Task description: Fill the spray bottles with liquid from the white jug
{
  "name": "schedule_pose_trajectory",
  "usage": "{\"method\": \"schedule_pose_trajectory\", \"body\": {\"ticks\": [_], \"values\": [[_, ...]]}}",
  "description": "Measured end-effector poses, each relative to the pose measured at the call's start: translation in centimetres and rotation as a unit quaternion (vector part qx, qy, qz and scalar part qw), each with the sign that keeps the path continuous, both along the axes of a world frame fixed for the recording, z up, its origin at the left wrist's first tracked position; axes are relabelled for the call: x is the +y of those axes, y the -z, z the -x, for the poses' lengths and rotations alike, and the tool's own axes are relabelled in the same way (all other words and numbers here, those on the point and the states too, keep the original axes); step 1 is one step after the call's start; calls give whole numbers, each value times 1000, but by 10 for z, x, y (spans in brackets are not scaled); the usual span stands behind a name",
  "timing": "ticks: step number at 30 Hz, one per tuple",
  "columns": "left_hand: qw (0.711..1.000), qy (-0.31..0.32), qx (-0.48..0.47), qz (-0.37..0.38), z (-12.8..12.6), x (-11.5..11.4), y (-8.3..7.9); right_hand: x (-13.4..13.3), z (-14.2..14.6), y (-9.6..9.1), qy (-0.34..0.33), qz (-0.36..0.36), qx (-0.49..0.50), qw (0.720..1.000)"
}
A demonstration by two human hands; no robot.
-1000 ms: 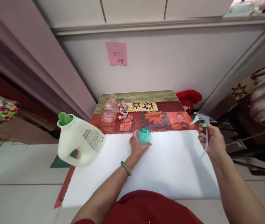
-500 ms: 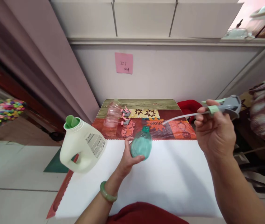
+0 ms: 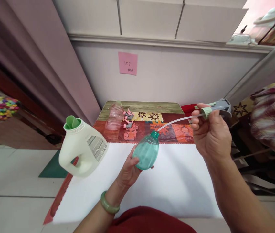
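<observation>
My left hand [image 3: 127, 170] grips a small teal plastic bottle [image 3: 147, 151], lifted off the white sheet and tilted with its open neck up and to the right. My right hand [image 3: 210, 134] is closed on a grey and green spray trigger head [image 3: 216, 108], held at the right above the table. Its thin white dip tube [image 3: 176, 122] slants down to the left, and the tube's tip sits just at the mouth of the teal bottle. A green bangle [image 3: 109, 204] is on my left wrist.
A white detergent jug [image 3: 82, 148] with an open green spout stands on the left edge of the white sheet [image 3: 176, 181]. Clear pink bottles [image 3: 114, 117] and pink-grey spray heads [image 3: 128, 118] lie on the patterned cloth at the back. A pink note [image 3: 127, 63] hangs on the wall.
My left hand lifted the teal bottle off the sheet and tilted it. My right hand raised the spray head and brought the tube's tip to the bottle's mouth.
</observation>
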State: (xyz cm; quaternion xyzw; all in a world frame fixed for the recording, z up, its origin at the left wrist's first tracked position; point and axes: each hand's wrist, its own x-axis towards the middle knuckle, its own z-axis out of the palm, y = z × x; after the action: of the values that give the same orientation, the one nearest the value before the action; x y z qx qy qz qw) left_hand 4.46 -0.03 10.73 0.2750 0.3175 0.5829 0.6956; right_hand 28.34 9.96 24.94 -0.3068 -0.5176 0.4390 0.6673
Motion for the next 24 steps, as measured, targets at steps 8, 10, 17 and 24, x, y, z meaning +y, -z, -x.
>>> {"method": "schedule_pose_trajectory", "body": {"ticks": [8,10,17,24], "values": [[995,29,-91,6,-6,-1,-7,-11,22,6,-84,93,-58,990],[991,53,-125,9,-8,0,-10,-16,30,12,-103,103,-95,985],[973,102,-191,78,-11,-1,-27,-27,56,39,-179,96,-102,974],[962,134,-202,126,-13,-4,-34,-26,73,43,-198,147,3,969]]}}
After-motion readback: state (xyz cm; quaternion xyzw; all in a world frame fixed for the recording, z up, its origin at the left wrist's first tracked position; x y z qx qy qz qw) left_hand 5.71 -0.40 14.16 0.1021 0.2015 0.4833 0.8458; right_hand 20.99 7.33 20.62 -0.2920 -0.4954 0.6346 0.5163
